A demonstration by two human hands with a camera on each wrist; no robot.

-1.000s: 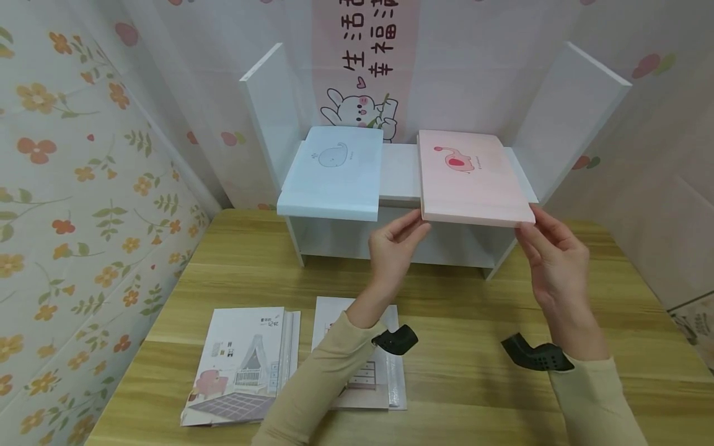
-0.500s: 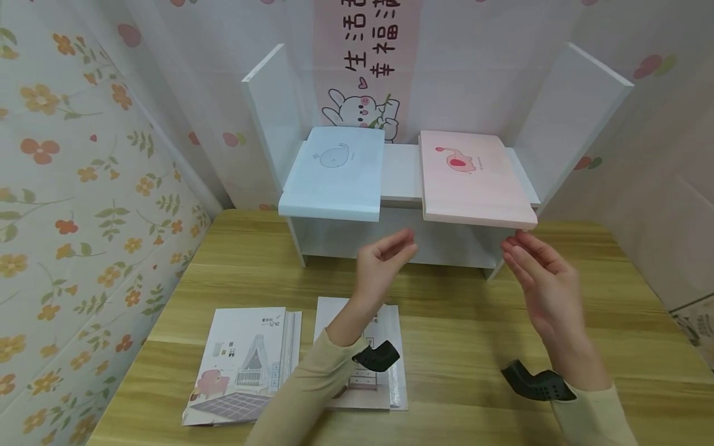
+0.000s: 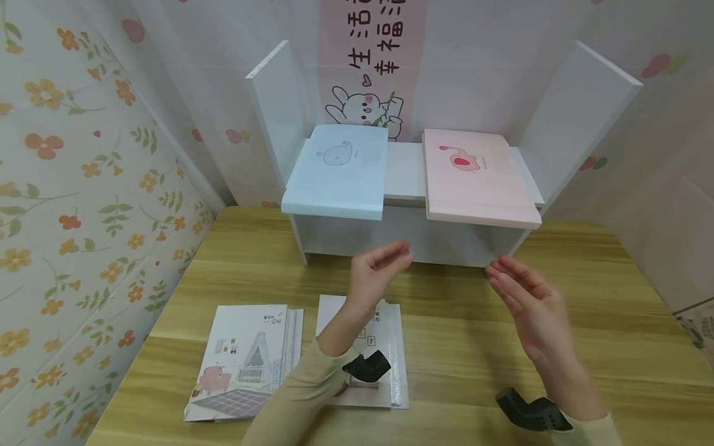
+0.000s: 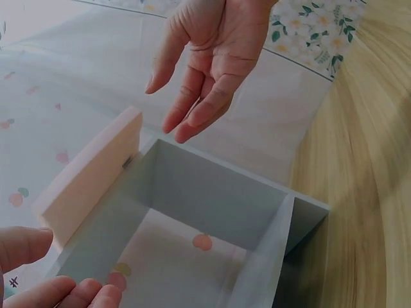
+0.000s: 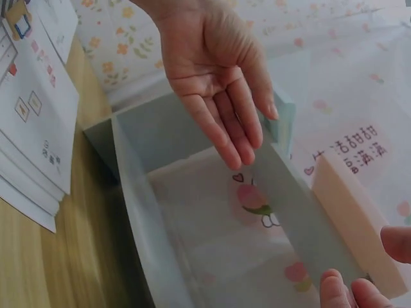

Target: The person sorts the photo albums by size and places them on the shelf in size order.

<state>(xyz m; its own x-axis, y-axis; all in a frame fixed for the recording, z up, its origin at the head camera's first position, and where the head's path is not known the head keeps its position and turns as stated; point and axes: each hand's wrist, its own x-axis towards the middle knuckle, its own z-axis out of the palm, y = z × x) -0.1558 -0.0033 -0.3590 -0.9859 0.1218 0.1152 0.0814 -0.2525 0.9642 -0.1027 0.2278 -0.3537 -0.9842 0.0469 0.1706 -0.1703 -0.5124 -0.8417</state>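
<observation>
Overhanging a white board shelf (image 3: 405,170), the rectangular pink panel (image 3: 476,192), probably light and stiff, suits front-corner holds; left hand (image 3: 370,279) and right hand (image 3: 534,314) hang relaxed, empty.

Before a white shelf (image 3: 404,170), a person's left hand (image 3: 372,277) and right hand (image 3: 531,308) hover apart, fingers loosely bent. On its top board lie a pale blue whale book (image 3: 337,170) and a pink elephant book (image 3: 474,179) (both jut past the front edge). Two stacks of white booklets (image 3: 240,362) lie on the wooden table (image 3: 452,371).
</observation>
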